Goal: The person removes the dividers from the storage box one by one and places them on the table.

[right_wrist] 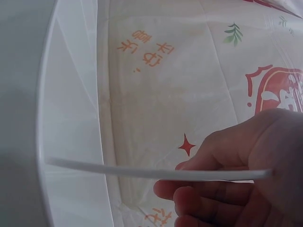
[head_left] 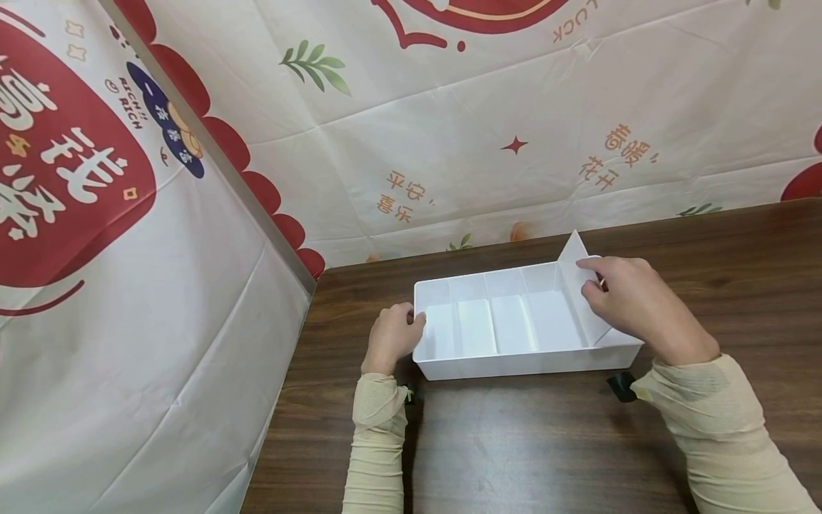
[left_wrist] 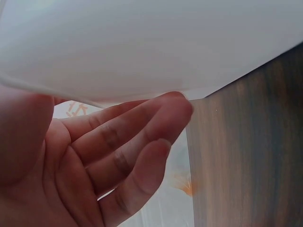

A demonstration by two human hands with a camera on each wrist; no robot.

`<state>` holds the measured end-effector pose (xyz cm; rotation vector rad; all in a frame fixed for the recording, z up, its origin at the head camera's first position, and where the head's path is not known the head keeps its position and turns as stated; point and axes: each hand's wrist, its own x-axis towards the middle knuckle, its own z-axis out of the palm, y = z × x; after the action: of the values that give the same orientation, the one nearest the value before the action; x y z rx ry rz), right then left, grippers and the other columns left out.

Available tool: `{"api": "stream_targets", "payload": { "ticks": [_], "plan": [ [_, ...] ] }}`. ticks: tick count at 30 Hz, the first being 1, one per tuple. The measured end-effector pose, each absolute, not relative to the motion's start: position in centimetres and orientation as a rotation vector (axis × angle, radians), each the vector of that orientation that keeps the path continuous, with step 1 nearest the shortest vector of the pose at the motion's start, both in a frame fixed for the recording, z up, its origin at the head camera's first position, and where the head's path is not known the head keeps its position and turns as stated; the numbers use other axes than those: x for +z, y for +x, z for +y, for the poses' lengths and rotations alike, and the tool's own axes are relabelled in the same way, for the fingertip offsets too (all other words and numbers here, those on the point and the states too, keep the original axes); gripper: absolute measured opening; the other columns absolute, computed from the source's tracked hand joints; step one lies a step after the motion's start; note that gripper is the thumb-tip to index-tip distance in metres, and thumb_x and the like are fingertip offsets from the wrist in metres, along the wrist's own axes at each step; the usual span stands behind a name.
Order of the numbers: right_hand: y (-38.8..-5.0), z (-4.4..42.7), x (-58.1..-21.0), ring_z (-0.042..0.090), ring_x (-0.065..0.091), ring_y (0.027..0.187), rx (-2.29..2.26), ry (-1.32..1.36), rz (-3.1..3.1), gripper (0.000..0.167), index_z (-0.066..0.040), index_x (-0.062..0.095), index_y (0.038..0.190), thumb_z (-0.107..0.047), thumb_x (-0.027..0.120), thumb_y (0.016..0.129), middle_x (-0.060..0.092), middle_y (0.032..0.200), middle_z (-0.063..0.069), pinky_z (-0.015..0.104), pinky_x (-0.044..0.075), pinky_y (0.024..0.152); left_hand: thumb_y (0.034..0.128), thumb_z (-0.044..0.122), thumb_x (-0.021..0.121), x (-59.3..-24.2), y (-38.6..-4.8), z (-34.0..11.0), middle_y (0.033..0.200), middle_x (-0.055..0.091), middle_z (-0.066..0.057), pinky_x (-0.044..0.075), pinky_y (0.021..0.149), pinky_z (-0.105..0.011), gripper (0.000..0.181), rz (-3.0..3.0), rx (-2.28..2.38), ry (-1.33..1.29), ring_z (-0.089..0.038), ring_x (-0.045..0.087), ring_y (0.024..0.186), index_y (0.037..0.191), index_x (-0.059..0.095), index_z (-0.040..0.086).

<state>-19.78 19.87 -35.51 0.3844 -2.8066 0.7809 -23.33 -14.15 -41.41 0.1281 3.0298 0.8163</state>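
A long white plastic box with dividers across it lies on the wooden table. My left hand grips its left end, the thumb over the rim; the left wrist view shows those fingers against the outside of the wall. At the right end, my right hand pinches a thin white divider panel between thumb and fingers. That panel stands slanted in the box, one corner rising above the back rim. Edge-on, the panel shows between thumb and fingers in the right wrist view.
Behind the dark wooden table hangs a white printed cloth. Another printed cloth covers the left side, along the table's left edge. Black straps or mounts show at both wrists.
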Motion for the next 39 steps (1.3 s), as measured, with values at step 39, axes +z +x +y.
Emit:
{"api": "stream_targets", "payload": {
  "ticks": [39],
  "plan": [
    [-19.6, 21.3, -35.1, 0.029, 0.054, 0.071, 0.874, 0.295, -2.762, 0.037, 0.015, 0.059, 0.123, -0.002, 0.059, 0.090, 0.065, 0.095, 0.031, 0.031, 0.043, 0.053, 0.0983, 0.028, 0.056, -41.5, -23.4, -14.2, 0.073, 0.063, -0.004, 0.044, 0.058, -0.032, 0.027, 3.029, 0.832, 0.119, -0.018, 0.055, 0.063, 0.089, 0.070, 0.006]
  ]
}}
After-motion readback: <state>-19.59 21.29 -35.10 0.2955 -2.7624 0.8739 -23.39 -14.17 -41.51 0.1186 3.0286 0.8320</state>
